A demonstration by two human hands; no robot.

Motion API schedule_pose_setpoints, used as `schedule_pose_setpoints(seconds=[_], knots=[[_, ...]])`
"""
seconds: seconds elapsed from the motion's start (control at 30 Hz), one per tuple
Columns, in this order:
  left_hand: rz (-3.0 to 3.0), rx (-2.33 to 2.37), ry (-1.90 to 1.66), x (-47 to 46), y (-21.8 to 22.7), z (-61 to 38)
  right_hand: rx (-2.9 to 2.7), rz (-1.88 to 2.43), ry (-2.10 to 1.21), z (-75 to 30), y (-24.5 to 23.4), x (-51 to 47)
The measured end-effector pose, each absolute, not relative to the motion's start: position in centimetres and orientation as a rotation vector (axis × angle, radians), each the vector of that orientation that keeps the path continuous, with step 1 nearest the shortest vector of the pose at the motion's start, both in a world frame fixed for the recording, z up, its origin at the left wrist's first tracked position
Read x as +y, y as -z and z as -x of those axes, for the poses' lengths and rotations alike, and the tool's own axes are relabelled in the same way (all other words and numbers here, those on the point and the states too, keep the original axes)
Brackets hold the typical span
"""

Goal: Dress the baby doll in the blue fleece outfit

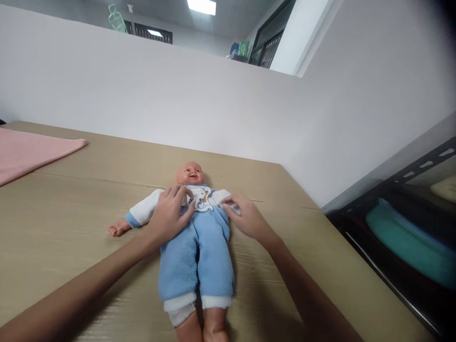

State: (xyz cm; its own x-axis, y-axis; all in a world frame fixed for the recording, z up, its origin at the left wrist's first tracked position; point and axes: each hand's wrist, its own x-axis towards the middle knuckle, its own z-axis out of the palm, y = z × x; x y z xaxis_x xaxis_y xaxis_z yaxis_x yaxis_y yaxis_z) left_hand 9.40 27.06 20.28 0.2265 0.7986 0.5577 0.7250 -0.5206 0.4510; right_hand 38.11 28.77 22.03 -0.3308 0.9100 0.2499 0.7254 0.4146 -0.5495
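A bald baby doll (192, 175) lies on its back on the brown tabletop, head away from me. It wears a white top (204, 199) with a cartoon face and blue fleece trousers (180, 266) with white cuffs. My left hand (170, 211) is bent over the left side of the doll's chest, thumb and forefinger curved on the top. At the doll's other side, my right hand (245, 216) pinches the white sleeve (221, 194) near its end. The other sleeve (146, 209), blue-cuffed, stretches out to the left with the doll's hand (119, 228) showing.
Pink cloth (32, 149) lies at the table's far left. A white wall (160, 99) rises behind the brown tabletop (89, 190). To the right, beyond the table edge, stands a black metal rack (402, 183) holding a teal item (409, 242).
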Motion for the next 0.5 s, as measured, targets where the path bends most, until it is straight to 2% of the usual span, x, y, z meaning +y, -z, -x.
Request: schedule_pose_setpoints(seconds=[0.1,0.23,0.4,0.5], knots=[[-2.272,1.650,-1.054,26.0,-19.1,-6.6,-2.147,1.239,-0.670,-36.8,-20.5,28.2],[-2.159,1.698,-0.962,23.0,-17.7,-4.4,-1.840,1.146,-0.950,-37.0,-17.3,29.4],[-2.068,1.692,-1.141,14.0,-16.0,-5.6,-1.627,1.163,-0.901,-36.0,-14.5,30.3],[-2.185,1.645,-1.166,8.9,-12.8,-7.3,-1.633,1.161,-0.772,-35.0,-14.7,29.7]])
